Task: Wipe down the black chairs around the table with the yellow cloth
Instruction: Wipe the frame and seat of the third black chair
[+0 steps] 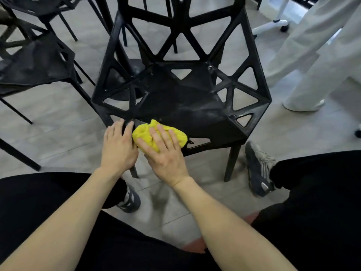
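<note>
Pressing flat-fingered, the yellow cloth (159, 136) is being held by the right hand (165, 153) on the black chair (187, 102); beside it, the left hand (118, 145) is being rested open.

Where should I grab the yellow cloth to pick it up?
Probably the bunched ridge at the far edge of the cloth, coming from above. It lies crumpled on the front edge of the chair seat, and that raised fold sticks out beyond the right hand pressing it, so fingers can pinch it.

The right hand (166, 153) presses the yellow cloth (144, 134) flat on the front edge of the black chair (187, 102); the left hand (117, 145) rests beside it on the chair corner.
</note>
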`<state>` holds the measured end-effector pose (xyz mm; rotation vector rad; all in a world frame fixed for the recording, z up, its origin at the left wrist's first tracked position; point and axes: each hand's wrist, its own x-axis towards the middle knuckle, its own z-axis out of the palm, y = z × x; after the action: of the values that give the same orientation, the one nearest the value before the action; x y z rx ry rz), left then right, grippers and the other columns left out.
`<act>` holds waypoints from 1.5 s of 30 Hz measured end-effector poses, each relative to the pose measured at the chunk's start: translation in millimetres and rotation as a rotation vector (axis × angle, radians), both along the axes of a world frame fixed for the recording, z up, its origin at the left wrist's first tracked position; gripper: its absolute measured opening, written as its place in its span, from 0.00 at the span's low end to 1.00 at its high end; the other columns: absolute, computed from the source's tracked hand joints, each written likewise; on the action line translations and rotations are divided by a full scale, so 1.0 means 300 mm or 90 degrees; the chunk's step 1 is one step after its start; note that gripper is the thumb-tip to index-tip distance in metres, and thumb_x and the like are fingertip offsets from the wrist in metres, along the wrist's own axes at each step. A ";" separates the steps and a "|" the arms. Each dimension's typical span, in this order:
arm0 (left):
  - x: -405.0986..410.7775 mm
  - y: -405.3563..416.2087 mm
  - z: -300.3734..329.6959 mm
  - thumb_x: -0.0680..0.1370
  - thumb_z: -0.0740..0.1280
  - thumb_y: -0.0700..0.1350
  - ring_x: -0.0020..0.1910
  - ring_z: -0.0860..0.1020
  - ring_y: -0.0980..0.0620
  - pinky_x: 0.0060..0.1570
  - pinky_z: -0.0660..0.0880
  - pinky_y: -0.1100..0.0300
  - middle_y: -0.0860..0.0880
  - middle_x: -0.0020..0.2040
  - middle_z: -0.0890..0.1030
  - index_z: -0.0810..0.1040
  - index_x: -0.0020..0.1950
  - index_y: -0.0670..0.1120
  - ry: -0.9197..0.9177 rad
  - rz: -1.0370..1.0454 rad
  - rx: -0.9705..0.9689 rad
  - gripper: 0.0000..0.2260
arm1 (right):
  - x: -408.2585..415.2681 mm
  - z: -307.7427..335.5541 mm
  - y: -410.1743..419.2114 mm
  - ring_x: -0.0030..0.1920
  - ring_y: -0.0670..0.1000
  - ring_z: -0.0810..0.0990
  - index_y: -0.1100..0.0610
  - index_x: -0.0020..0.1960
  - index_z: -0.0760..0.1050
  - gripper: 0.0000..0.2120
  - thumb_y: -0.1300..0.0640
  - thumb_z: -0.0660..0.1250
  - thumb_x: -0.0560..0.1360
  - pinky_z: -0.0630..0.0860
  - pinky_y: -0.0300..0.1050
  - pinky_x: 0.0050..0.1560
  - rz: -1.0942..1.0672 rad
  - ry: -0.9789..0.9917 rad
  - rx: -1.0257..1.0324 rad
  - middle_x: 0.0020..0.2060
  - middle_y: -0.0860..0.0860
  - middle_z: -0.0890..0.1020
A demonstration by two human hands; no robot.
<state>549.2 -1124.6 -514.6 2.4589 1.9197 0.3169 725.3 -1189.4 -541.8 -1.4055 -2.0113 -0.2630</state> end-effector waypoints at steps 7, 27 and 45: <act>0.059 0.005 0.052 0.81 0.66 0.46 0.74 0.69 0.31 0.77 0.65 0.36 0.34 0.74 0.73 0.73 0.77 0.40 0.018 0.056 -0.050 0.24 | 0.604 0.022 -0.097 0.81 0.63 0.65 0.55 0.78 0.72 0.25 0.50 0.66 0.82 0.63 0.68 0.77 -0.365 0.142 -0.017 0.77 0.60 0.71; 0.286 0.113 0.292 0.76 0.69 0.73 0.85 0.57 0.40 0.79 0.65 0.40 0.44 0.88 0.54 0.48 0.88 0.59 0.182 -0.103 -0.340 0.49 | 0.870 0.226 0.123 0.78 0.61 0.68 0.53 0.75 0.75 0.31 0.43 0.58 0.75 0.58 0.60 0.82 -0.306 0.055 -0.255 0.70 0.54 0.80; 0.375 0.225 0.398 0.58 0.79 0.76 0.68 0.78 0.48 0.52 0.76 0.54 0.54 0.69 0.73 0.67 0.83 0.60 0.270 -0.113 -0.354 0.57 | 0.724 0.239 0.373 0.75 0.61 0.70 0.51 0.77 0.72 0.27 0.60 0.68 0.79 0.71 0.61 0.74 -0.207 0.094 -0.339 0.75 0.56 0.72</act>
<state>661.8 -1057.0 -395.3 2.3880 1.5762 -0.6952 942.4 -1077.5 -470.0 -2.0190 -1.7941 0.2562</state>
